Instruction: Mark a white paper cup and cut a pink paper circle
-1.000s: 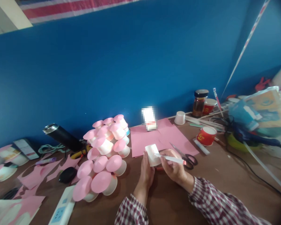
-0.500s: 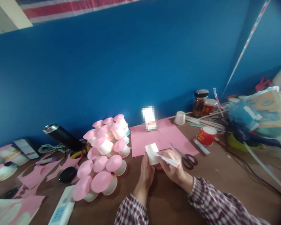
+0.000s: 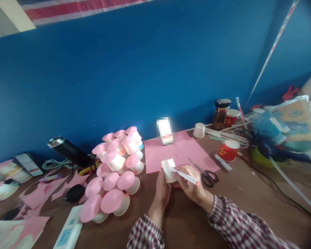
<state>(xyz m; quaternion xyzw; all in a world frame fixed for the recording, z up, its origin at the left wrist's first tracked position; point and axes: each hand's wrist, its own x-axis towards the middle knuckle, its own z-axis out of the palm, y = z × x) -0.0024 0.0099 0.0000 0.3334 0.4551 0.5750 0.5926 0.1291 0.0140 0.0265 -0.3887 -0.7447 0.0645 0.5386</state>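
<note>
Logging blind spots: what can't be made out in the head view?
Head view:
White cup: far side, hidden by near side.
White pen: tip, too small.
Red object: too little shows between left hand and right hand.
Pixelated item: details blurred out.
Power strip: cut by bottom edge.

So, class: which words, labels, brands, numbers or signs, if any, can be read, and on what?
Nothing is legible.
Front red cup at right: yellow lettering, too blurred.
Red cup behind, beside the jar: markings too small.
Pixelated bright object: unreadable.
White cup in the left hand: no lettering visible.
</note>
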